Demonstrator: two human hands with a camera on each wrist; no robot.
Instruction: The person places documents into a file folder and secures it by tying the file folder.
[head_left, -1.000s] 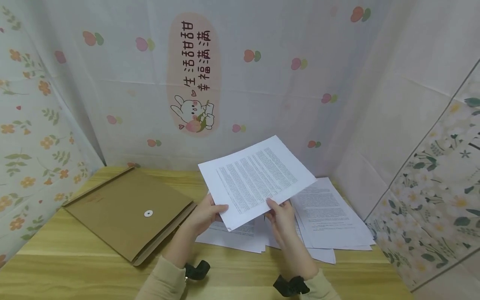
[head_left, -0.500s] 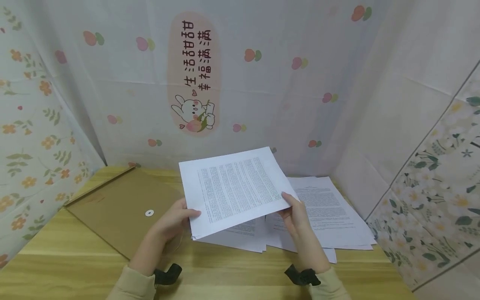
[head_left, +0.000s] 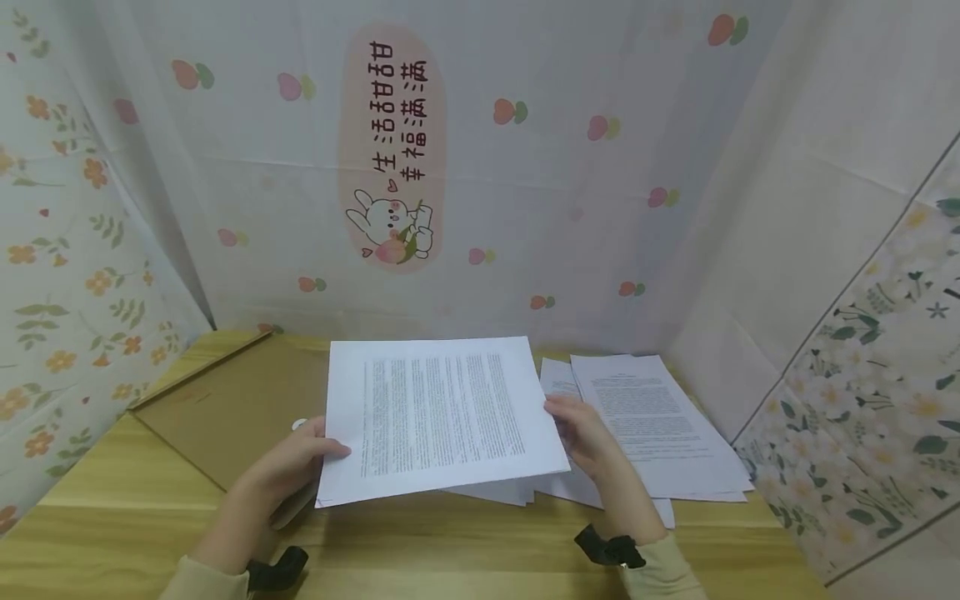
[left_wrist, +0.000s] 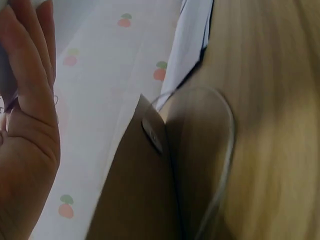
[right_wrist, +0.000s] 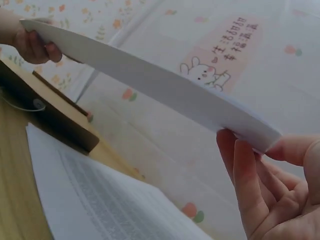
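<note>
A printed stack of paper is held up off the table, its text running sideways in the head view. My left hand pinches its left edge, thumb on top and fingers beneath. At the opposite edge, my right hand grips the sheets; in the right wrist view the thumb of the right hand is above and the fingers are below. A brown document envelope with a white button lies behind the left hand, partly hidden by the hand and paper. How many sheets are held, I cannot tell.
More printed sheets lie on the wood-grain table at the right, partly overlapping; some are under the held paper. A thin string loops out beside the envelope. Patterned curtains enclose the table at the back and sides.
Both hands have brought the paper stack left and lower, turning it from a slant to nearly level with the table edge. My hands have spread apart to its left and right edges.
</note>
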